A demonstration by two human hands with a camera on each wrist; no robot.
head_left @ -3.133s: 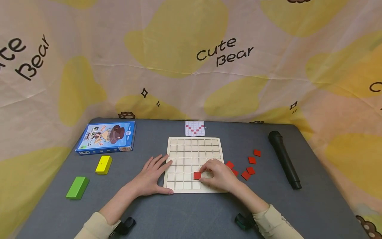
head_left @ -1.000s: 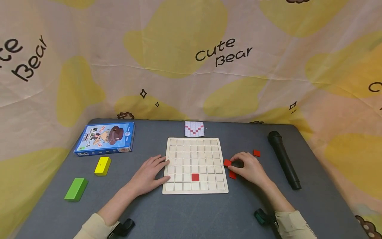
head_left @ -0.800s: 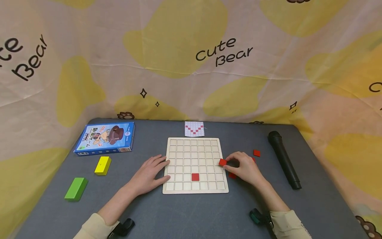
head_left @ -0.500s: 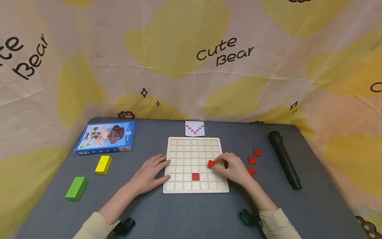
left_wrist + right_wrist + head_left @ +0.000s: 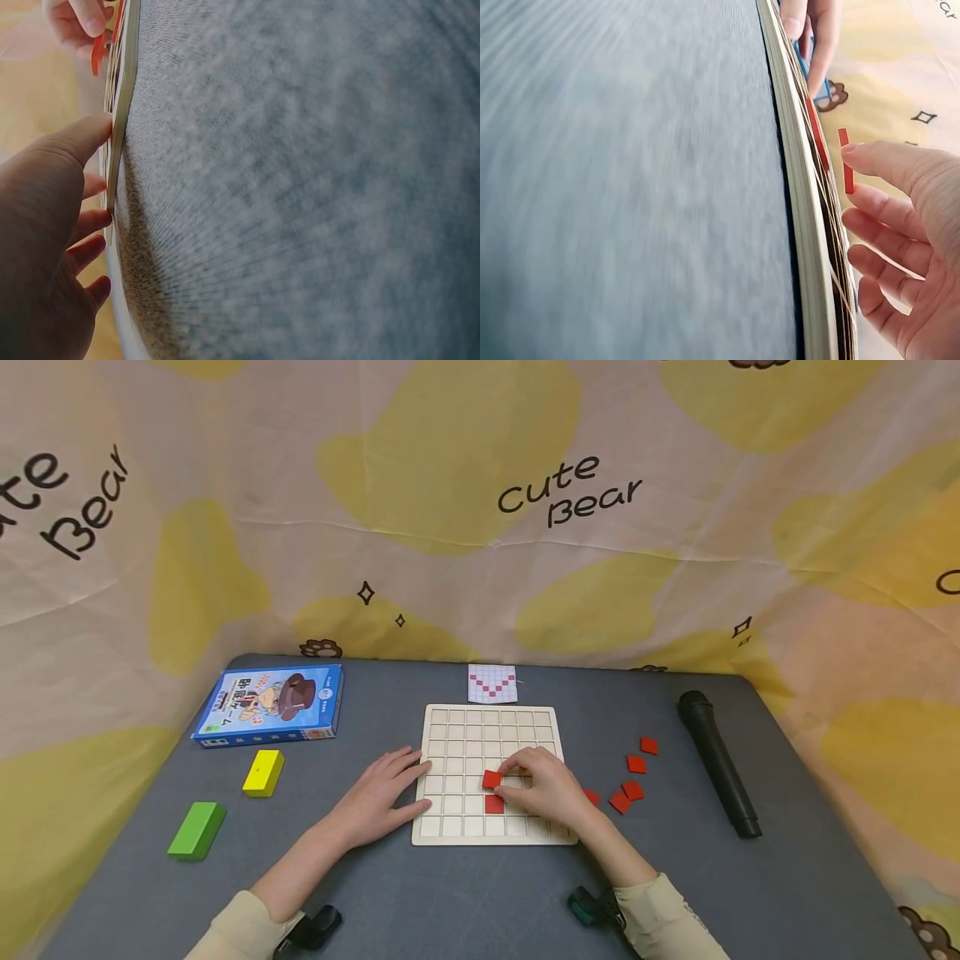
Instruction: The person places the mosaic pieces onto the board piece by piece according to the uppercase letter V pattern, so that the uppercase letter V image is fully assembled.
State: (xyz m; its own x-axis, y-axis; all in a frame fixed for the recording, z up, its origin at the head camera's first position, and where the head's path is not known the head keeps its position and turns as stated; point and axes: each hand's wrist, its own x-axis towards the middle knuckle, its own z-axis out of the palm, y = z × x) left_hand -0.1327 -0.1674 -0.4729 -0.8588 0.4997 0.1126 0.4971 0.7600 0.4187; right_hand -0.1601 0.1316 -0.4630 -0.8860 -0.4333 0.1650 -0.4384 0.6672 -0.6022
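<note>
A pale wooden grid board (image 5: 480, 731) lies on the grey table. One red square tile (image 5: 494, 804) sits in a cell near the board's front. My right hand (image 5: 542, 787) is over the board and pinches a second red tile (image 5: 491, 779) just above the seated one; the tile (image 5: 845, 169) shows edge-on at its fingertips in the right wrist view. My left hand (image 5: 375, 800) lies flat on the table with its fingers and thumb against the board's left edge (image 5: 120, 120). Several loose red tiles (image 5: 634, 765) lie right of the board.
A small card with a red V pattern (image 5: 492, 682) sits behind the board. A blue box (image 5: 268, 704), a yellow block (image 5: 262, 772) and a green block (image 5: 197, 830) are on the left. A black microphone (image 5: 717, 762) lies at the right. Patterned cloth hangs behind.
My right hand left the seated tile, picked another red tile from the loose ones at the right and carried it left over the board. The left hand stayed put.
</note>
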